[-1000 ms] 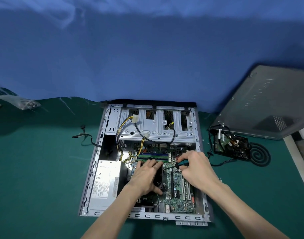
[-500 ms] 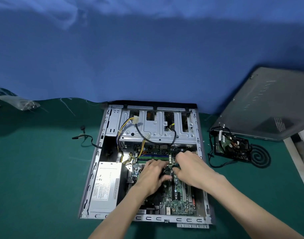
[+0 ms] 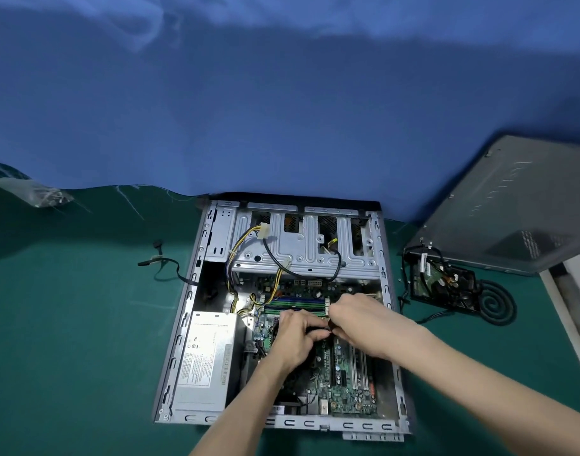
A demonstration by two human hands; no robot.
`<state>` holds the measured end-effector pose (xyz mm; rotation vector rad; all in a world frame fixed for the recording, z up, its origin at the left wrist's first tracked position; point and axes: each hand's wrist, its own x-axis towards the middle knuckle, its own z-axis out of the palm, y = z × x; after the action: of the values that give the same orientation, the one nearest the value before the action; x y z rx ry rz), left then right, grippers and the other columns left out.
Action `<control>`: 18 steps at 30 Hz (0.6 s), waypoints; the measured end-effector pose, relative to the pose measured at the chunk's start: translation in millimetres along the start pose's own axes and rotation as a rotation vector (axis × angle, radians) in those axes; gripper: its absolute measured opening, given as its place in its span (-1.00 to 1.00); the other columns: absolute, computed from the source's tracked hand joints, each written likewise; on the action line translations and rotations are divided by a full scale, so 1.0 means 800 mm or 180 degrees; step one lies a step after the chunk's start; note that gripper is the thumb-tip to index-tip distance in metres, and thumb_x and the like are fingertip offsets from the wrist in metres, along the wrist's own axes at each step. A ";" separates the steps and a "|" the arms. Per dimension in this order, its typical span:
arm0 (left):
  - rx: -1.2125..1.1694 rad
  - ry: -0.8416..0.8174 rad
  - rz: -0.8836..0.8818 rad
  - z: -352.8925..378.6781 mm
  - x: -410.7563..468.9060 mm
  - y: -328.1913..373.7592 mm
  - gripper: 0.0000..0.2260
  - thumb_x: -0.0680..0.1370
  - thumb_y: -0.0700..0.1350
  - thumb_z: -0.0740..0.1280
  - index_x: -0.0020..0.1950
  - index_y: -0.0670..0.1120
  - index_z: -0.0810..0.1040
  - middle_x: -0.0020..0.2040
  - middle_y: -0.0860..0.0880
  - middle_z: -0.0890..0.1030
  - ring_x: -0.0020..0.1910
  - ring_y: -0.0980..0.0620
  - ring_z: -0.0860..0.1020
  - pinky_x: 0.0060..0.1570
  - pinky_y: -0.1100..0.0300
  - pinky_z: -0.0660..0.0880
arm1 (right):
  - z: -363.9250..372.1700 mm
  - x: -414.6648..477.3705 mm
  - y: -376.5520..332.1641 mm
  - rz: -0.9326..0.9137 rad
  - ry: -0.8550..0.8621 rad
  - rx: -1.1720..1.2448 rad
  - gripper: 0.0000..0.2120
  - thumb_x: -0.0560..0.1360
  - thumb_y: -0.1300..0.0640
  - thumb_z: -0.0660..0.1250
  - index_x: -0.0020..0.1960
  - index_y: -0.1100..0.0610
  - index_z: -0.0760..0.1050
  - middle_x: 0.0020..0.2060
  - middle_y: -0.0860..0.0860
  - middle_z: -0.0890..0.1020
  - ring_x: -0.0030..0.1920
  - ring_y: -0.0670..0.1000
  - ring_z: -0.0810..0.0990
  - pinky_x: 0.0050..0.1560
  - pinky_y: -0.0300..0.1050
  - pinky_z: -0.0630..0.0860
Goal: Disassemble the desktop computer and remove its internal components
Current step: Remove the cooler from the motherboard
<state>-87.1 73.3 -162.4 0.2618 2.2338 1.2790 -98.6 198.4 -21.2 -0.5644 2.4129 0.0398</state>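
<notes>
1. The open computer case lies on the green worktop.
2. The left hand curls over the motherboard; its grip cannot be told.
3. The fingers of the right hand pinch a thin black cable, probably light and fragile: better to pull at the plug.

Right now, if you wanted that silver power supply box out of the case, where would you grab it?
Likely from above, gripping the power supply at its far end and right side, where dark gaps show. It lies flat, label up, its left side tight against the case wall. The yellow wires at its far corner look attached.
</notes>
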 end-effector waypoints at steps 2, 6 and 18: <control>-0.0027 0.0096 -0.0029 0.003 -0.001 0.000 -0.86 0.51 -0.20 0.39 0.03 -0.14 0.68 0.01 -0.02 0.64 0.14 -0.09 0.46 0.26 0.00 0.36 | -0.004 -0.001 0.001 -0.0154 0.0023 -0.0284 -0.88 0.51 0.35 0.25 -0.02 0.22 0.53 -0.09 0.15 0.58 -0.09 0.19 0.58 -0.19 -0.04 0.37; -0.0110 0.0458 -0.0112 0.005 -0.008 -0.001 -0.81 0.48 -0.37 0.32 -0.14 -0.10 0.60 -0.08 0.01 0.41 -0.12 0.17 0.35 0.09 0.35 0.37 | 0.012 -0.010 -0.018 -0.0072 0.0247 -0.0100 -0.89 0.53 0.11 0.32 -0.12 0.15 0.52 -0.28 0.04 0.58 -0.28 0.08 0.53 -0.24 -0.11 0.43; 0.0014 0.0146 -0.0131 0.004 0.000 -0.009 -0.75 0.51 -0.02 0.37 0.16 -0.03 0.64 0.07 -0.04 0.61 0.17 -0.06 0.40 0.19 0.18 0.22 | -0.008 0.020 0.012 0.0871 -0.0559 0.1668 -0.87 0.55 0.24 0.30 0.05 0.22 0.36 -0.28 0.08 0.52 -0.48 -0.02 0.47 -0.36 -0.08 0.51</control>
<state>-85.0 71.9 -169.6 0.1891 2.2690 1.2707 -117.4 199.9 -26.6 0.0099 2.1873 -0.3980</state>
